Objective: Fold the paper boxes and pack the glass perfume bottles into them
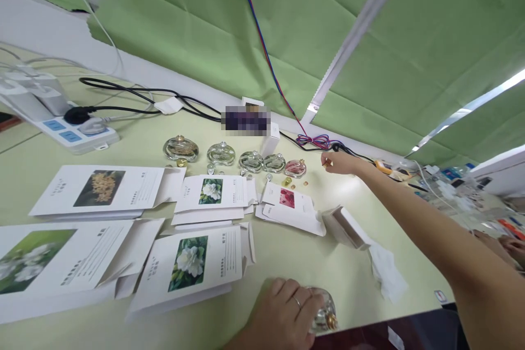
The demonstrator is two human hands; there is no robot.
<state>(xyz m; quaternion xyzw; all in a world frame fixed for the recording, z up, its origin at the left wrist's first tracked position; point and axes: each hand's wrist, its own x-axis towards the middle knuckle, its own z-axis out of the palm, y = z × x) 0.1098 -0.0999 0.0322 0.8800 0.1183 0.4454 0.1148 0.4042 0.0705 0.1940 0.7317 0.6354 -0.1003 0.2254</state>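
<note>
Near the table's front edge, my left hand [285,306] is wrapped round a clear glass perfume bottle [327,306] with a gold neck, which lies tilted on the table. My fingers cover part of it. My right hand [338,163] is stretched far out over the table, right of a pink-tinted perfume bottle [295,168]. Its fingers are pinched, with a small gold-brown bit at the tips too small to name. Left of the pink bottle stand several more, among them a bottle with dried flowers [180,149]. Gold caps [181,163] and silver caps [210,169] lie before them.
Flattened white boxes with flower pictures [209,199] cover the left and middle. An open white carton [346,227] and crumpled tissue [388,273] lie right. A power strip [77,134] and black cables [172,95] run along the back. Another person's hand [512,249] shows far right.
</note>
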